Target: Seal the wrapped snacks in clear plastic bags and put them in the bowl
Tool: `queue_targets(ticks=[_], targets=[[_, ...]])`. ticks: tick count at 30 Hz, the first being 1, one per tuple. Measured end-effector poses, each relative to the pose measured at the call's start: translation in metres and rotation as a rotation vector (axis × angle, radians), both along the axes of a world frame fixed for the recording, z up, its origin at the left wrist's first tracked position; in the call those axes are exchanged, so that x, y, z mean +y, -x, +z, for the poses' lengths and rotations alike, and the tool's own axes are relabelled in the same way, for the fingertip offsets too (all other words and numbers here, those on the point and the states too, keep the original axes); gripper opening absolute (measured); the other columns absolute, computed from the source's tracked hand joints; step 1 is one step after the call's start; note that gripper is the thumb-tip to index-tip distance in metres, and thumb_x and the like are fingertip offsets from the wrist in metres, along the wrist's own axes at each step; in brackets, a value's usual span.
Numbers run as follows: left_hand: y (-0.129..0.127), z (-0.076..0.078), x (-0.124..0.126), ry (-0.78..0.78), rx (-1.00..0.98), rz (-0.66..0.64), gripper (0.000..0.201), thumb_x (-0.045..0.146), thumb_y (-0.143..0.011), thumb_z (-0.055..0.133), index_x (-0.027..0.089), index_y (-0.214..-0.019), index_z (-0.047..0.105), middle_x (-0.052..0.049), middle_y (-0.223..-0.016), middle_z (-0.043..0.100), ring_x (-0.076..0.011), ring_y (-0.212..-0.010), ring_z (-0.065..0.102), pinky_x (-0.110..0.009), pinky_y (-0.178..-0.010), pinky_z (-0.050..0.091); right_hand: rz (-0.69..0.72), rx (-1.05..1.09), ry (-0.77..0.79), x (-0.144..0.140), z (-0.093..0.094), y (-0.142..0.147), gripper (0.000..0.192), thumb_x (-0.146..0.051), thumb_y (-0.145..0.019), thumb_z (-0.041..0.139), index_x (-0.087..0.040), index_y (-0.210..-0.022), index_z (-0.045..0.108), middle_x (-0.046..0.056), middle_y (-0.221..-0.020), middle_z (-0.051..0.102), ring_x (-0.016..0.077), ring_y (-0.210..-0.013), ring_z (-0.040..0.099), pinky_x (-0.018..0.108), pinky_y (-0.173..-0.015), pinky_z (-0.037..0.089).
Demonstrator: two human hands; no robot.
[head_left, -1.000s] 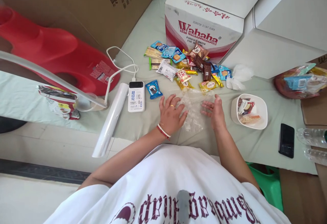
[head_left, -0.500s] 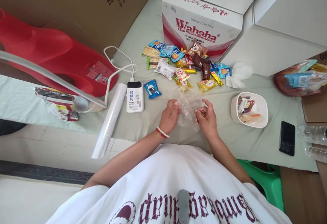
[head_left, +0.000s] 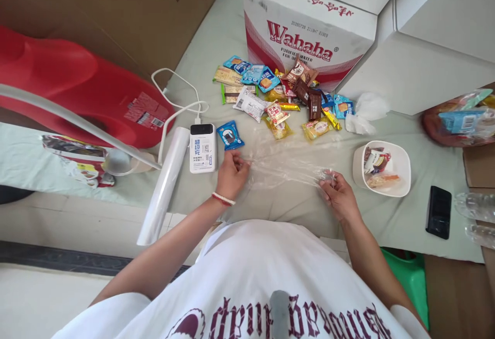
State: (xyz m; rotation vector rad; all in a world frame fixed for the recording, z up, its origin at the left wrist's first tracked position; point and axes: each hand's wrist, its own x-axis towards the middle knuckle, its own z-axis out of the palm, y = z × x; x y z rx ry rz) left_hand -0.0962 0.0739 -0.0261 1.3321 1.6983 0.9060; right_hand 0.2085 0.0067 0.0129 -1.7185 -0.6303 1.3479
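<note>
A clear sheet of thin plastic film (head_left: pixel 284 166) is stretched between my two hands, just above the cloth-covered table. My left hand (head_left: pixel 233 174) pinches its left end, close to a small blue snack packet (head_left: pixel 230 135) and a white power bank (head_left: pixel 202 148). At the right end, the fingers of my right hand (head_left: pixel 339 195) are closed on the film, near a white square tub (head_left: pixel 382 168) with wrappers inside. Whether the film is a flat sheet or a bag, I cannot tell. Beyond it lies a pile of wrapped snacks (head_left: pixel 276 94).
A Wahaba water carton (head_left: pixel 309 35) stands behind the snacks. Left are a roll of plastic film (head_left: pixel 164 184), a red jug (head_left: pixel 85 86) and a white cable (head_left: pixel 197 89). Crumpled white plastic (head_left: pixel 367 112), a black phone (head_left: pixel 439 212) and clear bottles (head_left: pixel 475 206) lie right.
My hands have moved apart, left hand leftward and right hand rightward. The bunched plastic between them is now spread out wide.
</note>
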Motion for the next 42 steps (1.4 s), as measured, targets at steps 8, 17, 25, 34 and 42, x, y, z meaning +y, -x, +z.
queue_targets(ticks=[8,17,25,34,42], targets=[[0.014,-0.003,-0.016,-0.498,0.469,-0.935,0.059,0.004,-0.09,0.05,0.036,-0.139,0.06,-0.005,-0.146,0.065,-0.0254,-0.147,0.05,-0.065,-0.129,0.012,0.209,-0.133,0.081,-0.012,-0.004,-0.014,0.071,-0.055,-0.07,0.083,-0.021,-0.124,0.054,-0.007,-0.071,0.056,0.0104,-0.05,0.05,0.024,-0.045,0.039],[0.02,0.003,-0.014,-0.219,0.171,-0.74,0.027,0.031,-0.102,0.047,0.021,-0.095,0.072,-0.009,-0.136,0.071,-0.0246,-0.134,0.063,-0.059,-0.129,0.019,0.992,-0.64,-0.071,0.03,0.059,-0.061,0.037,-0.044,-0.082,0.07,-0.033,-0.118,0.071,0.009,-0.103,0.074,0.0308,-0.082,0.07,0.053,-0.076,0.059],[0.007,-0.004,-0.036,-0.313,0.516,-0.819,0.066,0.059,-0.087,0.072,0.018,-0.138,0.062,-0.02,-0.161,0.046,-0.0369,-0.152,0.041,-0.066,-0.129,0.011,0.943,-1.315,-0.59,0.201,0.057,0.124,0.051,-0.04,-0.097,0.064,-0.013,-0.139,0.058,0.019,-0.138,0.059,0.0399,-0.135,0.046,0.06,-0.112,0.041],[0.009,-0.005,-0.038,-0.248,0.567,-0.824,0.087,0.067,-0.086,0.067,0.022,-0.157,0.046,-0.016,-0.165,0.041,-0.0378,-0.154,0.036,-0.067,-0.128,-0.006,0.906,-1.324,-0.778,0.212,0.062,0.132,0.033,-0.017,-0.105,0.04,-0.015,-0.124,0.067,0.013,-0.12,0.069,0.0286,-0.137,0.044,0.057,-0.123,0.024],[0.007,0.0,-0.036,-0.219,0.571,-0.884,0.085,0.064,-0.088,0.068,0.023,-0.158,0.044,-0.015,-0.167,0.039,-0.0366,-0.156,0.034,-0.068,-0.127,-0.01,1.083,-1.297,-0.675,0.201,0.04,0.141,0.037,-0.029,-0.099,0.06,-0.01,-0.131,0.062,0.021,-0.132,0.062,0.0367,-0.138,0.041,0.058,-0.117,0.034]])
